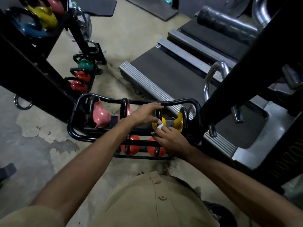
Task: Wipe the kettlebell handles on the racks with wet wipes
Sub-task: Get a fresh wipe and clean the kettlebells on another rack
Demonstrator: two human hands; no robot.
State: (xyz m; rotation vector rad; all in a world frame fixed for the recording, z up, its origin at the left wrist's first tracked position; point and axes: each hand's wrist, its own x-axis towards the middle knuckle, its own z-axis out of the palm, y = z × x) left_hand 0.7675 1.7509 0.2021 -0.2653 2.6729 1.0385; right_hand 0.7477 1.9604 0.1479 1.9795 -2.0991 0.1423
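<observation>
A black tubular rack holds two pink kettlebells on the left and two yellow ones on the right of its upper shelf. My left hand grips the black handle of the nearer yellow kettlebell. My right hand pinches a small white wet wipe against the base of that handle. The other yellow kettlebell stands just to the right. Two orange kettlebells sit on the lower shelf, partly behind my arms.
Green and red kettlebells sit in a second low rack behind. Blue, yellow and pink ones rest on a high rack at top left. A black machine beam and treadmill decks crowd the right side.
</observation>
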